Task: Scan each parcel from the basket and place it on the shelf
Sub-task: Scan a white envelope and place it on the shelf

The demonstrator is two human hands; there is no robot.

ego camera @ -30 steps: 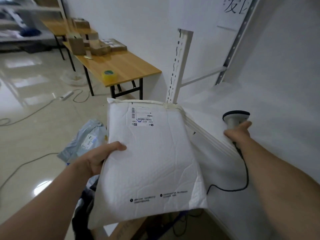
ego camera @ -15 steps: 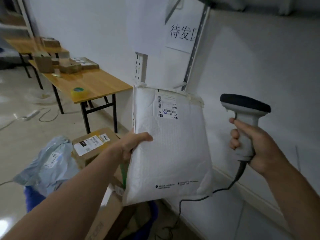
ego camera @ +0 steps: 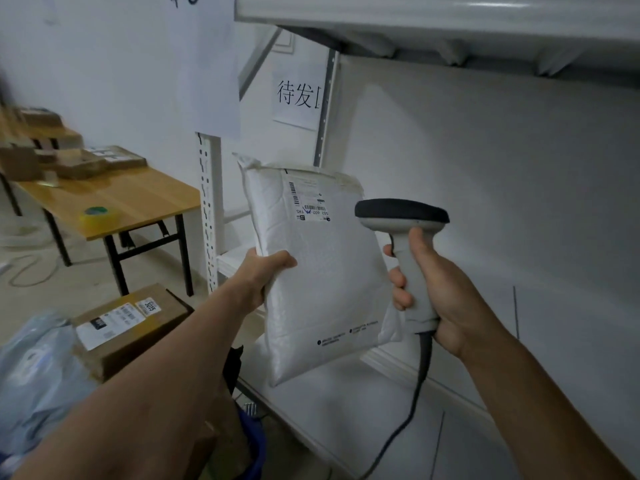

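My left hand (ego camera: 265, 271) grips the left edge of a white padded mailer (ego camera: 323, 282), holding it upright with its barcode label (ego camera: 309, 201) near the top facing me. My right hand (ego camera: 438, 289) grips the handle of a grey corded barcode scanner (ego camera: 403, 216), whose dark head sits just right of the label. Behind and below the mailer is the white metal shelf (ego camera: 346, 410). At lower left the blue basket (ego camera: 254, 441) holds a brown cardboard parcel (ego camera: 135, 327) and a grey plastic mailer bag (ego camera: 38, 372).
The shelf's perforated upright post (ego camera: 207, 216) stands just left of the mailer, with another shelf board (ego camera: 450, 19) overhead. A wooden table (ego camera: 114, 199) with boxes and a roll of yellow tape (ego camera: 98, 216) stands at left. A paper sign (ego camera: 299, 95) hangs on the wall.
My right hand lifted the scanner off the shelf and brought it up beside the mailer's label. My left hand raised the mailer upright. The view tilted upward.
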